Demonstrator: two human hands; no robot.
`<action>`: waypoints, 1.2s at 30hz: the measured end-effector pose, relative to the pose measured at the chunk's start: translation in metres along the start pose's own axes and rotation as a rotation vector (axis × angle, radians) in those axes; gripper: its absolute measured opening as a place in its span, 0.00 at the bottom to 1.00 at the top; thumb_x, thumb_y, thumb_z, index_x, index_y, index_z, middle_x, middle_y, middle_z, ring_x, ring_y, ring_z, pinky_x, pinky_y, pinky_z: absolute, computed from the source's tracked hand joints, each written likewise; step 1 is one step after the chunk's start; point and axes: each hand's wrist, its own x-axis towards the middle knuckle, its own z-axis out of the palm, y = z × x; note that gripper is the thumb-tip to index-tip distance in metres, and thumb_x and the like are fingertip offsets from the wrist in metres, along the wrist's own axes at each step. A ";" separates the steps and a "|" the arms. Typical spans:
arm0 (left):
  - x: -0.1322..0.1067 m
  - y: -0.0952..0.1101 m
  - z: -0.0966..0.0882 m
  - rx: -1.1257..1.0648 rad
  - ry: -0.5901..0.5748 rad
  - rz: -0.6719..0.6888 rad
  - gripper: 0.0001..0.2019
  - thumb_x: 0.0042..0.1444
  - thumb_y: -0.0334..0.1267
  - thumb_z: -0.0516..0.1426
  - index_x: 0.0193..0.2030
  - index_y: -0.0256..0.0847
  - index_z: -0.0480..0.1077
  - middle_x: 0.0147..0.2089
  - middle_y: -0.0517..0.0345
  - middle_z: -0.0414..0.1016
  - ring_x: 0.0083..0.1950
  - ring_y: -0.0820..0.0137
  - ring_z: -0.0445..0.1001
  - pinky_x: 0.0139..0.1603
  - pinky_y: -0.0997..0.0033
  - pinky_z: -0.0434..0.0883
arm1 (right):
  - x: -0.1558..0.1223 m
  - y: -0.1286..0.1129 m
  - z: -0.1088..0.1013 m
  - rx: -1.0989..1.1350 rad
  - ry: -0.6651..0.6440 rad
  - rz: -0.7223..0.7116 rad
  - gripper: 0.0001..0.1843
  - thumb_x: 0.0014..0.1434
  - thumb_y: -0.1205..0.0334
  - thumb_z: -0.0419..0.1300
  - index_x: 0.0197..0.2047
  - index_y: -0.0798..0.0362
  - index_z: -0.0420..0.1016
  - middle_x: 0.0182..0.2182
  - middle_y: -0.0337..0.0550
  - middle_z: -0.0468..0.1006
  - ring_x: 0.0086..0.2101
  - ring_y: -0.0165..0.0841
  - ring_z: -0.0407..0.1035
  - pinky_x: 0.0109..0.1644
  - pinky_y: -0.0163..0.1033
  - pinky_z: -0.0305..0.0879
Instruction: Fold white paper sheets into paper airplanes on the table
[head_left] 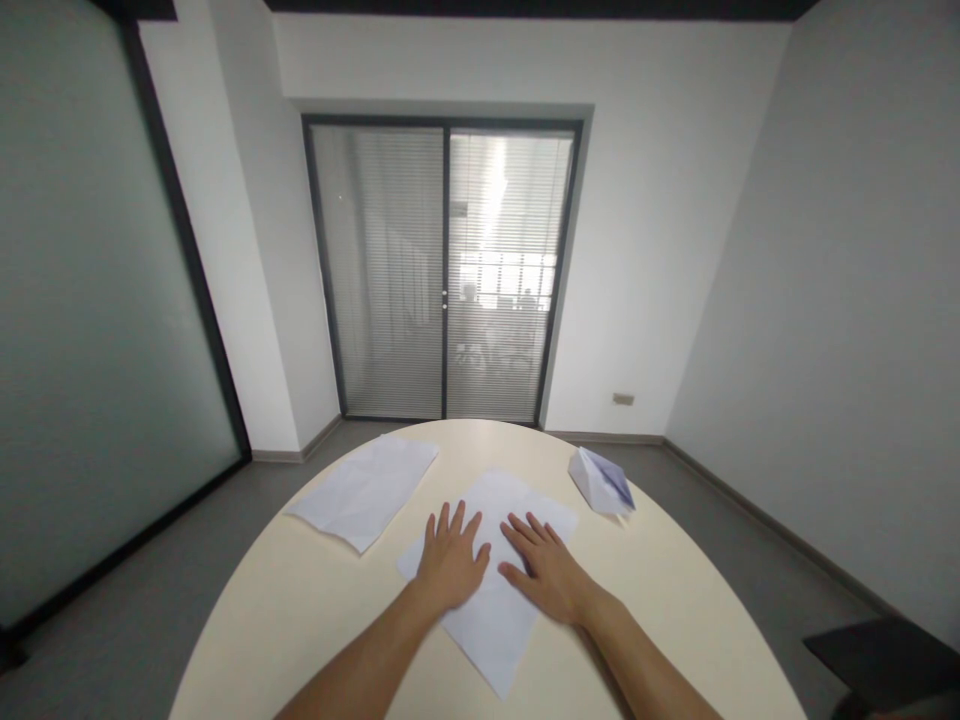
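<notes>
A white sheet of paper (pixel 499 635) lies turned cornerwise on the round table in front of me, one corner pointing toward me. On its left part rests my left hand (pixel 452 562), palm down with the fingers spread. Opposite it, my right hand (pixel 544 565) lies flat on the right part, fingers also apart. Neither hand grips anything. Both hands cover part of the sheet, and faint creases show on it.
Another creased white sheet (pixel 364 490) lies at the table's left edge. A folded paper piece (pixel 602 483) stands near the right edge. The pale round table (pixel 645 620) curves away on both sides. A dark chair (pixel 889 660) is at lower right.
</notes>
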 end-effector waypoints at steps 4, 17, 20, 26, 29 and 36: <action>-0.002 0.002 -0.007 0.036 0.002 -0.015 0.30 0.66 0.53 0.41 0.70 0.44 0.57 0.73 0.48 0.52 0.74 0.49 0.47 0.70 0.42 0.46 | 0.004 0.002 0.005 -0.052 0.061 0.103 0.37 0.66 0.40 0.45 0.72 0.47 0.50 0.72 0.45 0.46 0.70 0.47 0.37 0.71 0.57 0.33; -0.012 0.012 -0.026 0.132 0.085 -0.058 0.28 0.64 0.50 0.45 0.64 0.36 0.66 0.63 0.39 0.67 0.64 0.51 0.62 0.64 0.49 0.57 | 0.011 0.012 0.010 -0.193 0.264 0.353 0.32 0.66 0.46 0.47 0.68 0.52 0.62 0.69 0.48 0.57 0.67 0.51 0.48 0.68 0.57 0.46; -0.009 0.009 -0.026 0.166 0.076 -0.113 0.27 0.64 0.49 0.45 0.62 0.35 0.67 0.63 0.38 0.67 0.63 0.50 0.63 0.63 0.49 0.58 | 0.010 0.008 0.009 -0.148 0.290 0.269 0.30 0.65 0.47 0.48 0.66 0.53 0.64 0.68 0.50 0.60 0.66 0.47 0.53 0.68 0.52 0.49; -0.007 0.004 -0.027 0.199 0.098 -0.188 0.26 0.65 0.49 0.45 0.59 0.32 0.69 0.55 0.36 0.71 0.57 0.50 0.67 0.56 0.52 0.63 | 0.009 0.001 0.006 0.057 0.371 0.113 0.26 0.63 0.53 0.50 0.61 0.53 0.70 0.64 0.48 0.66 0.60 0.39 0.64 0.65 0.41 0.57; -0.007 0.003 -0.026 0.196 0.105 -0.185 0.28 0.65 0.51 0.45 0.58 0.31 0.69 0.54 0.35 0.71 0.56 0.50 0.67 0.53 0.53 0.65 | 0.012 0.004 0.006 0.174 0.427 0.131 0.23 0.60 0.55 0.52 0.55 0.52 0.74 0.59 0.47 0.71 0.53 0.39 0.70 0.60 0.41 0.63; -0.007 0.001 -0.024 0.177 0.138 -0.162 0.30 0.66 0.53 0.43 0.58 0.28 0.69 0.54 0.34 0.71 0.55 0.50 0.67 0.54 0.53 0.65 | 0.019 0.023 0.008 0.440 0.459 0.275 0.24 0.54 0.55 0.53 0.52 0.53 0.75 0.32 0.44 0.81 0.32 0.38 0.74 0.39 0.41 0.69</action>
